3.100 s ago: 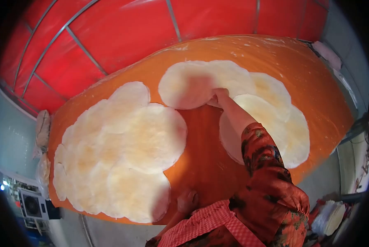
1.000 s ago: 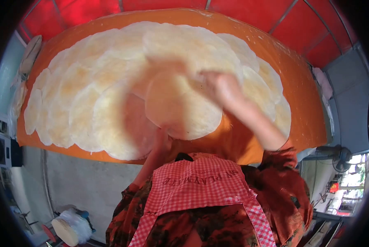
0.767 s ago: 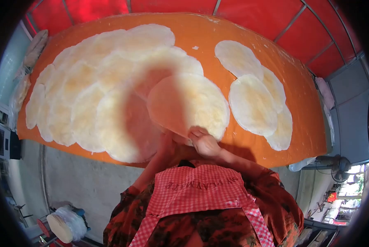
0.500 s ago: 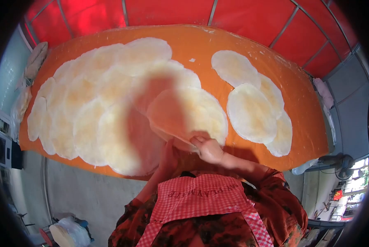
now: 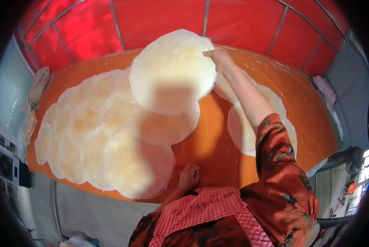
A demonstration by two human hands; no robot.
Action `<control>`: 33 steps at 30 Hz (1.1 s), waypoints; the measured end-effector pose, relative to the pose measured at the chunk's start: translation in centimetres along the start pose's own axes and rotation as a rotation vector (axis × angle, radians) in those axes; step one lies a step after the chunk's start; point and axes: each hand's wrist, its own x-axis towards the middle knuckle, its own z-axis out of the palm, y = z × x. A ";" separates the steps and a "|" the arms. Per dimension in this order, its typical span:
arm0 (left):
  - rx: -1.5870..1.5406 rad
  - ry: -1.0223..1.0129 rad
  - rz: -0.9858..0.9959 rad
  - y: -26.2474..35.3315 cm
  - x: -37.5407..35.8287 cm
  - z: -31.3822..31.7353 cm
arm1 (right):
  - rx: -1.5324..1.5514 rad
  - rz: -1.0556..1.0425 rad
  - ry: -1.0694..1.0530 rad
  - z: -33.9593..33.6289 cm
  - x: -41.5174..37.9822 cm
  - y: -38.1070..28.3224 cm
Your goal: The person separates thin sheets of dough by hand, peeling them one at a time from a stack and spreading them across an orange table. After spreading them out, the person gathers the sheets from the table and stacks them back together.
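A large round pale flatbread sheet (image 5: 172,61) hangs above the far middle of the orange table, pinched at its right edge by my right hand (image 5: 219,57). At the near edge, low and close to the apron, my left hand (image 5: 189,176) has its fingers curled together; whether anything is inside cannot be made out. Many overlapping round sheets (image 5: 90,131) cover the left of the table. Several more sheets (image 5: 242,127) lie at the right, partly hidden behind my right arm.
The orange table (image 5: 307,123) curves across the view, with red panels (image 5: 164,20) on metal bars behind it. Plastic-wrapped bundles (image 5: 38,88) sit at its left end. A fan (image 5: 354,164) stands at the right, and a grey floor (image 5: 98,216) shows below.
My right hand has moved up and away from me, lifting a sheet from the table's near middle. My left hand has let go of the sheet and stays low near the apron.
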 end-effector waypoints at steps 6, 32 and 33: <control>-0.011 -0.008 0.056 -0.8 0.0 0.6 | -0.035 0.329 0.213 -9.0 3.2 19.5; 0.395 -0.107 -0.076 1.2 1.1 1.4 | -0.542 0.459 0.536 -49.1 8.5 27.8; 0.395 -0.107 -0.090 1.6 1.3 1.4 | -0.467 0.458 0.474 -48.8 8.4 27.3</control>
